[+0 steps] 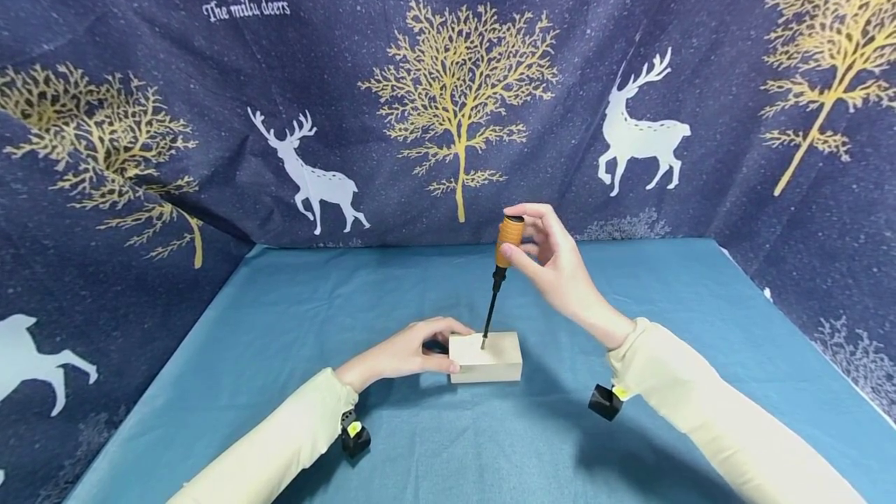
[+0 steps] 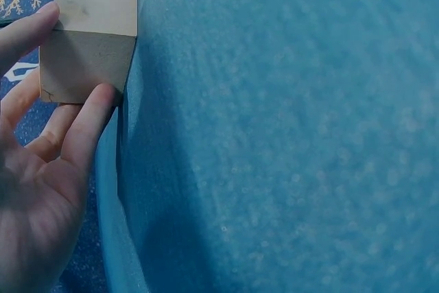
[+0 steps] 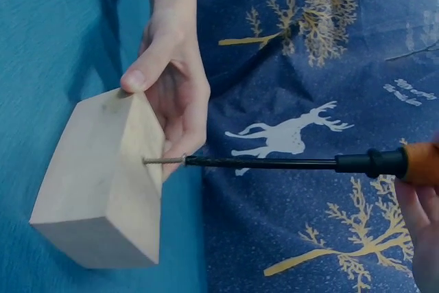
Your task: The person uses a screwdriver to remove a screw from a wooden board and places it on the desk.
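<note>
A pale wooden block [image 1: 490,372] lies on the blue cloth. My left hand [image 1: 399,351] grips its left end, thumb on the near side and fingers at the far side. In my right hand [image 1: 560,274] is a screwdriver [image 1: 509,243] with an orange handle and a black shaft, pinched between thumb and fingers near the butt. It stands almost upright, leaning slightly to the right. The right wrist view shows a thin screw [image 3: 163,160] sticking out of the block's top face, most of its length exposed, with the screwdriver's tip at its head.
A blue cloth [image 1: 336,286] covers the table. Behind and beside it hangs a dark blue fabric backdrop [image 1: 392,177] printed with deer and golden trees. Small black cameras [image 1: 605,402] are worn under both cream sleeves.
</note>
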A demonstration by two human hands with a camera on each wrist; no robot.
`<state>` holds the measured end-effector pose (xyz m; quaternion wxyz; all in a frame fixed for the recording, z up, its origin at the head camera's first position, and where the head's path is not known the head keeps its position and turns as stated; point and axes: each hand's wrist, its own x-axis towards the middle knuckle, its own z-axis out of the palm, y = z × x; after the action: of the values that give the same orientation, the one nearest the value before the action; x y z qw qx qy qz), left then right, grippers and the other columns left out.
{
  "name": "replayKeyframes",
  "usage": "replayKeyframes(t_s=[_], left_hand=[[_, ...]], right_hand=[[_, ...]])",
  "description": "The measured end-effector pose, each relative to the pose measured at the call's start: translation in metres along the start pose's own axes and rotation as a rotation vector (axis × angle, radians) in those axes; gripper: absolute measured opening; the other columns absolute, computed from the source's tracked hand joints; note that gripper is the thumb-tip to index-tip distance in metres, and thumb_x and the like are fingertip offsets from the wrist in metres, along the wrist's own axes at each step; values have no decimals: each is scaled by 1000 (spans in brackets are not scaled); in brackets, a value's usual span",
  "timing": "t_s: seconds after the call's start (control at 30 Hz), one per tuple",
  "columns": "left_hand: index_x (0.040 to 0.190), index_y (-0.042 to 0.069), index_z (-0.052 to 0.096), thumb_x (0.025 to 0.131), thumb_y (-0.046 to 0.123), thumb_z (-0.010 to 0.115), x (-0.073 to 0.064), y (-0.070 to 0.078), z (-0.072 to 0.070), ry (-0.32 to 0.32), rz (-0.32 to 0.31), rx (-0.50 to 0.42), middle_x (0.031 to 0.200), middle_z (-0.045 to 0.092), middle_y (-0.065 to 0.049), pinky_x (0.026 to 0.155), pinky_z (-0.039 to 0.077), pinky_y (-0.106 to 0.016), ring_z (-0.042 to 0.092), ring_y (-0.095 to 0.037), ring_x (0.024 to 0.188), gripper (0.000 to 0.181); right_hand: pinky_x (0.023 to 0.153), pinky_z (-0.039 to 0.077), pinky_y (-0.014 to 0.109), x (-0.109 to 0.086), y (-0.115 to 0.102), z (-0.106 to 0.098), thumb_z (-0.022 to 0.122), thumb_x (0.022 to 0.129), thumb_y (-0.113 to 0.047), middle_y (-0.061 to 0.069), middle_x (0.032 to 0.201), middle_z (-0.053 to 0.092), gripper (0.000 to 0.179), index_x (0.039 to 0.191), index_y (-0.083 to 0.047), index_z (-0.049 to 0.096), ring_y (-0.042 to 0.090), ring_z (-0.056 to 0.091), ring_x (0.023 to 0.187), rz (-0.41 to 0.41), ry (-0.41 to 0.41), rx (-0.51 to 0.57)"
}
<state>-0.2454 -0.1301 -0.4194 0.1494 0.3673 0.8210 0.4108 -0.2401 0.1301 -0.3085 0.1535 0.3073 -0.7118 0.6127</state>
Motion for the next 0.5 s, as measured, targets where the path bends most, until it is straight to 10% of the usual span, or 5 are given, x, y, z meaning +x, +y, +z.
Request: replayKeyframes(t_s=[0.2, 0.5], left_hand=[[135, 24, 58, 88, 26, 75, 0, 0, 1, 1, -10, -2, 118, 65, -1, 88, 51, -26, 61, -9, 101, 50], [135, 23, 58, 88, 25, 75, 0, -2, 0, 3, 7, -2, 115, 66, -2, 89, 51, -26, 62, -9, 99, 50]], right_hand=[[90, 53, 25, -2, 1, 1, 47, 98, 4, 17, 127, 59, 39, 134, -6, 33, 12, 63, 111, 0, -13, 81], [81, 54, 21, 1, 0, -3, 66, 93, -4, 1, 107, 59, 47, 132, -7, 42, 11, 62, 93, 35, 9, -46]])
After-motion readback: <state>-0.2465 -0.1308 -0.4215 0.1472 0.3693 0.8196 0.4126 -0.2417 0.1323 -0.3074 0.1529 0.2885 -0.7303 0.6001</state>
